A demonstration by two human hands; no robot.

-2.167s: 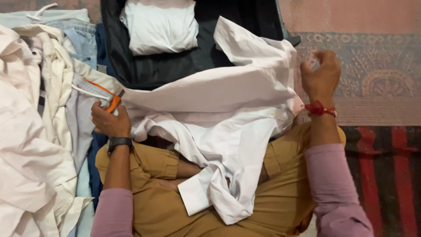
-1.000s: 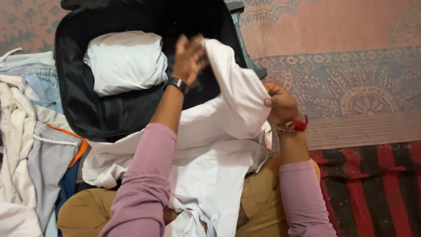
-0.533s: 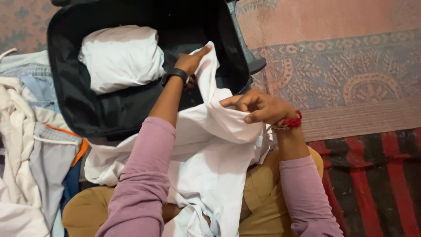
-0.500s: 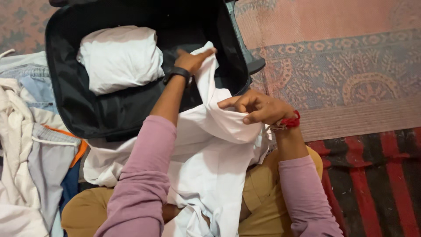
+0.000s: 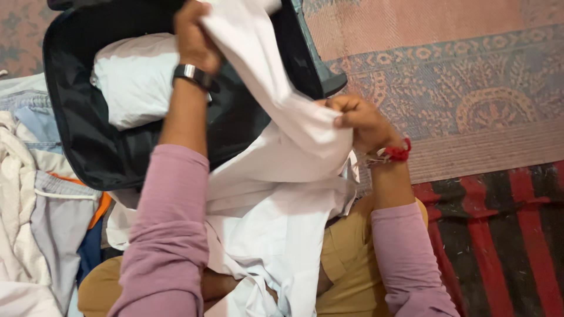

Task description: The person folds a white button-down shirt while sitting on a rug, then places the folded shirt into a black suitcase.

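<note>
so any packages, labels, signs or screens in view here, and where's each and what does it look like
Wristwatch: the only screen-like thing, on the left hand's wrist over the open black suitcase; small silvery rectangular face, dark strap, too small to tell whether it is lit.
No packages, labels or signs show; the white shirt held in both hands, right hand included, shows no tag.

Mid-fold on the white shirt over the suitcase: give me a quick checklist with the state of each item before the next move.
1. Left hand grips the shirt: ok.
2. Right hand pinches the shirt's fold: ok.
3. Shirt stretched taut between hands: ok.
4. Free room in the suitcase beside the folded bundle: ok.
5. Shirt's lower part smooth: not ok, bunched on the lap.
6. Sleeves tucked in: cannot tell.
</note>
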